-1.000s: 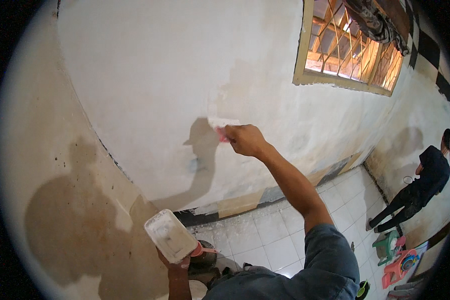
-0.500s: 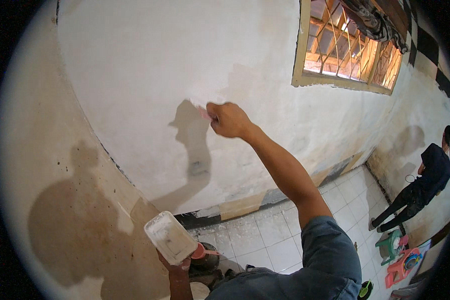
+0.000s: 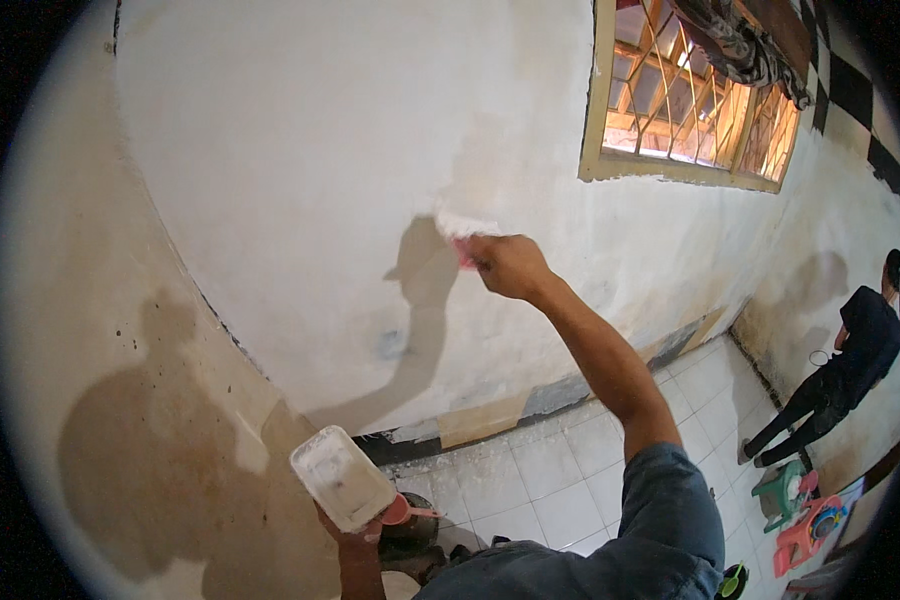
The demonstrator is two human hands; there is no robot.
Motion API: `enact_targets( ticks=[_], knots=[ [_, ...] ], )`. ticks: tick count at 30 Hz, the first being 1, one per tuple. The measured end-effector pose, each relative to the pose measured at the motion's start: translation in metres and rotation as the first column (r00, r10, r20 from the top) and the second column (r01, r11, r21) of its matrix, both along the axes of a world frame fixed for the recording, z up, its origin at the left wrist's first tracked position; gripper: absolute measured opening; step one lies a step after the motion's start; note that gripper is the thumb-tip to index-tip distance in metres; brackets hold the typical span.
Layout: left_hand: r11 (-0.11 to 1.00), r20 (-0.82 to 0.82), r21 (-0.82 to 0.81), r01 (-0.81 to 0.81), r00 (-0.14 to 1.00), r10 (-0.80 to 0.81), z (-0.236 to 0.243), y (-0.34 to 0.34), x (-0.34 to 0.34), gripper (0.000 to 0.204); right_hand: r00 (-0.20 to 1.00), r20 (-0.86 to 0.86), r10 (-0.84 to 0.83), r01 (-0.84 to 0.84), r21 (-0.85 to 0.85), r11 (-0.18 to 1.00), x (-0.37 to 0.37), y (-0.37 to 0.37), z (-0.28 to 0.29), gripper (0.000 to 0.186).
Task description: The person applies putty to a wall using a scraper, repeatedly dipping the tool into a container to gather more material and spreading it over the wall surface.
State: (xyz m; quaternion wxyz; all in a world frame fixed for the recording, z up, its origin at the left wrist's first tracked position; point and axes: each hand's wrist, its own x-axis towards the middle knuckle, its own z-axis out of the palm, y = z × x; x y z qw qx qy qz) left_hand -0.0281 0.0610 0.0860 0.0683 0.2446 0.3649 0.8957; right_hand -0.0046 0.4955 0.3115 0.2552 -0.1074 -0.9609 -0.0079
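Observation:
My right hand (image 3: pixel 513 265) is closed on a pink-handled paint brush (image 3: pixel 464 255) against the whitened wall (image 3: pixel 290 180), below and left of the window; its head is blurred by white, and my arm's shadow falls left of it. Low at centre-left, my left hand (image 3: pixel 358 532) grips a rectangular white container (image 3: pixel 340 472) with streaked white stuff on it, most of the fingers hidden underneath. Just right of the container a pink dipper (image 3: pixel 402 510) sits over a dark bucket (image 3: pixel 420 525).
At right, another person (image 3: pixel 860 350) in dark clothes stands by the side wall, near green (image 3: pixel 775 495) and pink (image 3: pixel 800 540) stools. A barred window (image 3: pixel 690 100) with bunched curtain is upper right; a beige wall (image 3: pixel 100 400) is on the left, tiled floor (image 3: pixel 530 475) below.
My right hand with the brush moved up and left half a second ago, and has since swung back right and down. The container in my left hand has barely moved.

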Motion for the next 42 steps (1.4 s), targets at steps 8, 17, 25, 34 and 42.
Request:
enact_targets(
  ticks=[8, 17, 25, 34, 42],
  knots=[
    [0.988, 0.122, -0.14, -0.058, 0.99, 0.075, 0.015, -0.003, 0.007, 0.102, 0.605, -0.715, -0.351, -0.151, -0.535, 0.831, -0.013, 0.08, 0.094, 0.016],
    [0.998, 0.128, 0.001, 0.067, 0.989, -0.066, 0.006, -0.003, 0.004, 0.08, 0.998, 0.048, 0.047, -0.047, 0.005, 0.999, -0.022, -0.038, 0.051, 0.022],
    [0.98, 0.322, 0.152, 0.132, 0.931, -0.175, 0.006, 0.001, 0.004, 0.084, 0.962, -0.103, -0.253, 0.27, 0.228, 0.935, -0.019, 0.037, 0.097, 0.02],
    [0.972, -0.216, -0.143, -0.189, 0.964, 0.155, 0.018, 0.012, 0.015, 0.104, 0.866, -0.48, -0.139, 0.069, -0.16, 0.985, 0.019, 0.052, 0.048, 0.017],
    [0.99, -0.004, -0.103, -0.1, 0.995, 0.1, 0.01, 0.016, 0.02, 0.085, 0.828, -0.518, -0.216, 0.141, -0.181, 0.973, -0.022, 0.049, 0.133, 0.037]
  ],
)
